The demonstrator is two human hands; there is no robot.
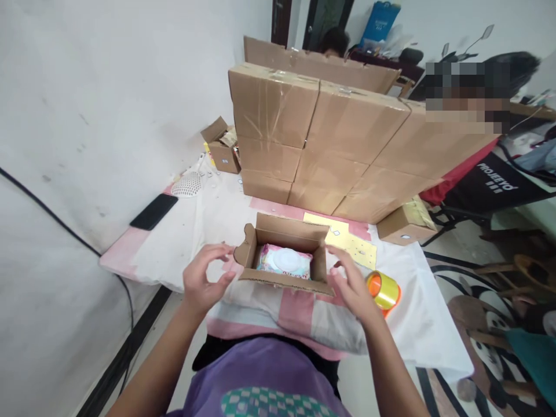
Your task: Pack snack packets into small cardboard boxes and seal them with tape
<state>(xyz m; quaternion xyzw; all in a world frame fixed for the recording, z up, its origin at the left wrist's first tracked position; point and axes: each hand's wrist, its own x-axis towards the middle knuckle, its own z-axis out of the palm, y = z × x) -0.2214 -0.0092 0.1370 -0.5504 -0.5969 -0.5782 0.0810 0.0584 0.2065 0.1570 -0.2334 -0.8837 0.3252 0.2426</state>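
An open cardboard box (284,282) stands on the cloth in front of me, its flaps raised. Inside lies a pink and white pack of wet wipes (284,262) with a pale lid. My left hand (207,275) is beside the box's left flap, thumb and fingers apart in a curve, with nothing between them. At the opposite end, my right hand (351,285) has its fingers spread close to the box's right wall; whether the fingertips touch it I cannot tell. A yellow roll of tape (384,291), with orange around it, lies just right of my right hand.
A wall of taped cardboard (324,139) rises behind the box. Yellow sheets (358,250) lie near its foot. A black phone (154,211) rests at the left; small cartons stand at the left (226,155) and right (402,225). Other people are beyond the cardboard.
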